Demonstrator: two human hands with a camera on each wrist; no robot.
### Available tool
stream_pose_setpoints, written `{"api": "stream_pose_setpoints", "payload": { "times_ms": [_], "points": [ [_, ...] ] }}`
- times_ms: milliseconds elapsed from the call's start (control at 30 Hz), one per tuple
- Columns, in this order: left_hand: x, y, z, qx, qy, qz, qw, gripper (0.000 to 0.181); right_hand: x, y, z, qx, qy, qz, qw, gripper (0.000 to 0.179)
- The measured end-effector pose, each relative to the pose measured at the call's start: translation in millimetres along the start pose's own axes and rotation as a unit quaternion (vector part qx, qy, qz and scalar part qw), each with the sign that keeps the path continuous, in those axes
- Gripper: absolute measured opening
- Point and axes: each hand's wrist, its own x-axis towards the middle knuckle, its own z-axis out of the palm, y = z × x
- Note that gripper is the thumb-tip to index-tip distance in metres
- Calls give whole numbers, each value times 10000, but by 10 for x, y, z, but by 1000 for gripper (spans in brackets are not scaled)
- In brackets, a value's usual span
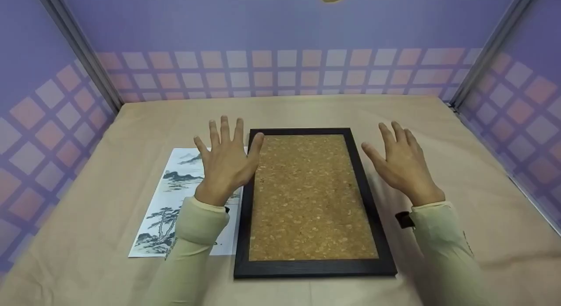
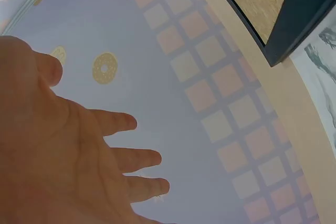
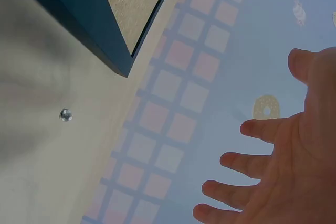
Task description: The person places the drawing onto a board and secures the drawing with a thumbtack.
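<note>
A black picture frame (image 1: 315,268) with a cork panel (image 1: 313,196) inside it lies flat on the cloth. Left of it, a sheet printed with an ink landscape (image 1: 182,187) lies partly hidden under my left hand and sleeve. My left hand (image 1: 228,165) is raised with spread fingers over the sheet and the frame's left edge, holding nothing. To the right of the frame, my right hand (image 1: 403,168) is also raised, its fingers extended and its palm bare. In the right wrist view, a small shiny object (image 3: 65,115) rests on the cloth beside the frame; its kind is unclear.
A beige cloth (image 1: 280,113) covers the table. Purple walls with pink and white squares (image 1: 287,58) stand at the back and both sides. Grey metal posts (image 1: 81,47) rise at the back corners. A dark band (image 1: 404,219) shows at my right wrist.
</note>
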Motion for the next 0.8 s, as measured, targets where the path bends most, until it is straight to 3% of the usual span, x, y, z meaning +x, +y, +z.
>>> {"api": "stream_pose_setpoints", "payload": {
  "times_ms": [200, 467, 800],
  "points": [
    [22, -206, -53, -307, 191, -158, 9992, 81, -5, 45, -11, 61, 20, 49, 10000, 86],
    [2, -605, -163, -665, 343, -400, 9964, 82, 2, 103, -12, 244, -46, 141, 9996, 86],
    [-40, -1037, -202, -729, 10, -1058, 9917, 85, 55, 259, 47, 268, -312, 327, 9986, 83]
  ]
}}
